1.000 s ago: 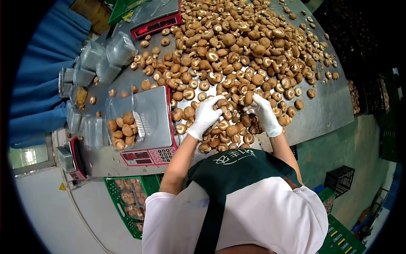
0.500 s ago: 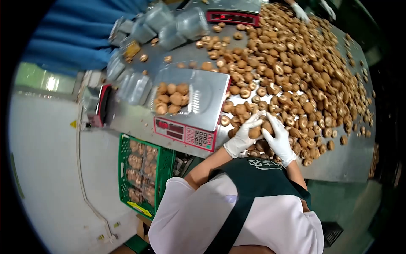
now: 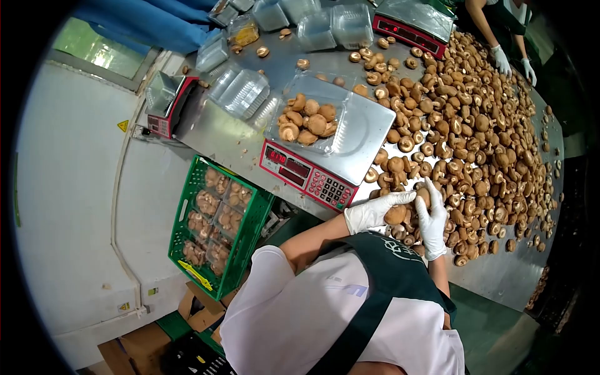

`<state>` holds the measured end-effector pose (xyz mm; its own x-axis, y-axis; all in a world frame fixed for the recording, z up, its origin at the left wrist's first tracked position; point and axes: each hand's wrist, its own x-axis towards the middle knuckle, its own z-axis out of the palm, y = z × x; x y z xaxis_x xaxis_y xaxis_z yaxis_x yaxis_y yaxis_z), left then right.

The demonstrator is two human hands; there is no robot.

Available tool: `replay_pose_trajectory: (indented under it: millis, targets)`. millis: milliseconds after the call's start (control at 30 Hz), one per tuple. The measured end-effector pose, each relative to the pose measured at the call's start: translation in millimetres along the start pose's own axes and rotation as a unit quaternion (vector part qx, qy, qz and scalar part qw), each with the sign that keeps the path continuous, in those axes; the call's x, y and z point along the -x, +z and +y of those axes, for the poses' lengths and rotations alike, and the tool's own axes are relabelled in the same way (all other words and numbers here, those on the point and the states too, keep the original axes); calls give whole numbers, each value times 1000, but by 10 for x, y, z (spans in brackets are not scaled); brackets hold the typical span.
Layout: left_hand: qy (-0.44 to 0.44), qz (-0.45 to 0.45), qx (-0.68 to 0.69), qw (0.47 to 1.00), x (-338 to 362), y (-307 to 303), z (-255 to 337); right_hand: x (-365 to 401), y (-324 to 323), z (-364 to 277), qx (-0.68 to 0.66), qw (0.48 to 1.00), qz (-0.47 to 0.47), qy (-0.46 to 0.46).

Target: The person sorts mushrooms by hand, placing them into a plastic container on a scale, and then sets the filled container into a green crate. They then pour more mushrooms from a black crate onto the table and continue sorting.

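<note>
My left hand, in a white glove, reaches in from the left with its fingers curled against a brown shiitake mushroom. Opposite it, my gloved right hand has thumb and fingers around another mushroom. The two hands nearly meet at the near edge of a large mushroom pile; part of what they grip is hidden. To their left, a clear plastic box of mushrooms rests on a scale with a lit red display.
Empty clear boxes lie across the metal table. A second scale stands at the back, a third at left. Below the table edge is a green crate of packed boxes. Another person's gloved hands are at the far right.
The view has tilted and shifted, so the table and scales appear farther right. My hands stay at the pile's near edge, with the fingertips now differently placed around the mushrooms.
</note>
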<state>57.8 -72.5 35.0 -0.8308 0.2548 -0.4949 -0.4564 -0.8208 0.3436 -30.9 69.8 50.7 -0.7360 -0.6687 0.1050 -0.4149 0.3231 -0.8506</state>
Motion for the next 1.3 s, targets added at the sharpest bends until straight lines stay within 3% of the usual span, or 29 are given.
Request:
replay_pose_trajectory:
  millis: [133, 167, 300, 367, 433, 500, 567, 633, 700, 767, 833, 900, 933, 967, 1100, 1133, 1167, 1233, 1300]
  targets:
    - [25, -16, 8, 1000, 122, -156, 75, -91, 110, -87, -112, 991, -70, 2]
    - [30, -41, 10, 999, 228, -201, 137, -104, 140, -186, -186, 975, -108, 51]
    - [49, -7, 1, 999, 624, -197, 394, -241, 463, -426, -111, 983, -138, -56]
    - [132, 1, 0, 991, 752, -347, 528, -358, 608, -532, -196, 973, -119, -32]
    - [159, -18, -43, 986, 1062, -688, 859, -534, 768, -555, -230, 970, -71, 36]
    - [301, 59, -61, 950, 1530, -653, 1345, -762, 866, -495, -250, 963, -51, 82]
    - [442, 183, -146, 866, 1928, -819, 1780, -1043, 937, -465, -263, 955, -36, 129]
    - [521, 400, -186, 731, 2100, -1186, 2196, -1344, 993, -503, -294, 941, -32, 165]
    - [560, 464, -227, 647, 2175, -1745, 2618, -1668, 1133, -411, -370, 912, -26, 176]
    - [613, 491, -343, 515, 2147, -2603, 3022, -1953, 1254, -426, -346, 923, -32, 166]
    - [608, 502, -373, 490, 2162, -2680, 3119, -2185, 1406, -472, -350, 922, -15, 166]
    - [437, 533, -621, 374, 2141, -3196, 3254, -2384, 1548, -421, -374, 909, -27, 182]
    - [387, 531, -631, 413, 2124, -3221, 3264, -2438, 1588, -479, -374, 910, -29, 180]
    - [381, 528, -651, 389, 2101, -3240, 3241, -2473, 1617, -535, -388, 903, -17, 182]
    - [445, 529, -590, 417, 2149, -3112, 3141, -2419, 1573, -803, -449, 882, 23, 141]
    - [517, 497, -453, 530, 2171, -3041, 3091, -2312, 1497, -964, -469, 876, 8, 112]
    - [570, 446, -299, 622, 2192, -2949, 3036, -2197, 1452, -1076, -423, 903, 21, 69]
    - [557, 460, -263, 640, 2263, -2606, 2836, -1941, 1361, -1135, -327, 944, 4, 46]
    - [475, 397, -191, 761, 2320, -2197, 2562, -1645, 1325, -1002, -174, 985, -6, 11]
